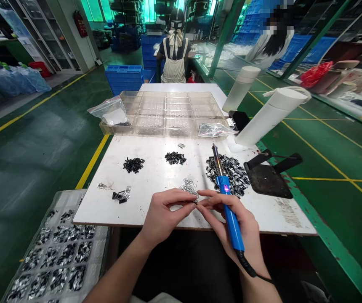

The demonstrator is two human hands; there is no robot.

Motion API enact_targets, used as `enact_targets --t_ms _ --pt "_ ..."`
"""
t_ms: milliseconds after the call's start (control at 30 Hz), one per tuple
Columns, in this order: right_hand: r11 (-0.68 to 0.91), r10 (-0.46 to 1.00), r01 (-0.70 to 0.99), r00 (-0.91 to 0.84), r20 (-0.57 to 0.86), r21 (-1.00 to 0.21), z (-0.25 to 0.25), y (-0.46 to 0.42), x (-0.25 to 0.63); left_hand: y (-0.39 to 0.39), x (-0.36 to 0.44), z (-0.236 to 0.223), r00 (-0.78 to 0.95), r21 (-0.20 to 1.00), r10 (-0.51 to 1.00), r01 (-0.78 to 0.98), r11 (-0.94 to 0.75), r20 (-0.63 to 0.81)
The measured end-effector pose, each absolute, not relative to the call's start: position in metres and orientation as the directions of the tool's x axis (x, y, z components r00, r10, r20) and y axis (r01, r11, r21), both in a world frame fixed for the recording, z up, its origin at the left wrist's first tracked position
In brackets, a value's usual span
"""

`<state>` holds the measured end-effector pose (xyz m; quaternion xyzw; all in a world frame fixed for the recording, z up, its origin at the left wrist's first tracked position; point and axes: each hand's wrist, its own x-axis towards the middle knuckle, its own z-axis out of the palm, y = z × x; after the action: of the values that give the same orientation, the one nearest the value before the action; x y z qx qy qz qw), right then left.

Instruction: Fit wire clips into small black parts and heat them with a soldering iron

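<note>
A blue-handled soldering iron (230,214) rests across my right hand (247,225), held by the fingers, with its metal tip pointing up and away from me. My left hand (163,213) is closed in a pinch, its thumb and index fingertips meeting those of the right hand. Whatever tiny piece sits between the fingertips is too small to name. Just beyond them lies a heap of small silvery wire pieces (188,185). Behind the iron spreads a pile of shiny black metal parts (234,172). Two smaller heaps of black pieces (133,165) (175,158) lie farther left.
A clear compartment box (165,110) spans the back of the white table (155,147), with plastic bags on it. White cylinders (264,120) and a black metal stand (267,179) are at right. Trays of parts (57,252) stand low at left. A person (175,50) sits ahead.
</note>
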<state>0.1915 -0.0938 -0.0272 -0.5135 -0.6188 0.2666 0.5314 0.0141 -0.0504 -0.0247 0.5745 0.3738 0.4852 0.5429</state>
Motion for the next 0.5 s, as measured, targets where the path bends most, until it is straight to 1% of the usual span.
enact_targets --t_ms 100,200,367,500 --pt "0.336 0.917 0.37 0.081 0.391 -0.866 -0.028 -0.095 0.193 -0.052 0.014 -0.025 0.254 0.987 0.955 -0.085 -0.134 0.152" --pt "0.377 0.893 0.387 0.09 0.442 -0.841 -0.03 -0.095 0.19 -0.053 0.014 -0.025 0.238 0.991 0.964 -0.084 -0.102 0.119" --pt "0.384 0.847 0.414 0.199 0.494 -0.825 -0.032 -0.097 0.177 -0.051 0.015 -0.023 0.21 0.988 0.977 -0.155 -0.006 0.039" --pt "0.386 0.83 0.384 0.252 0.497 -0.839 -0.032 -0.098 0.17 -0.051 0.012 -0.021 0.228 0.979 0.973 -0.195 0.064 -0.018"
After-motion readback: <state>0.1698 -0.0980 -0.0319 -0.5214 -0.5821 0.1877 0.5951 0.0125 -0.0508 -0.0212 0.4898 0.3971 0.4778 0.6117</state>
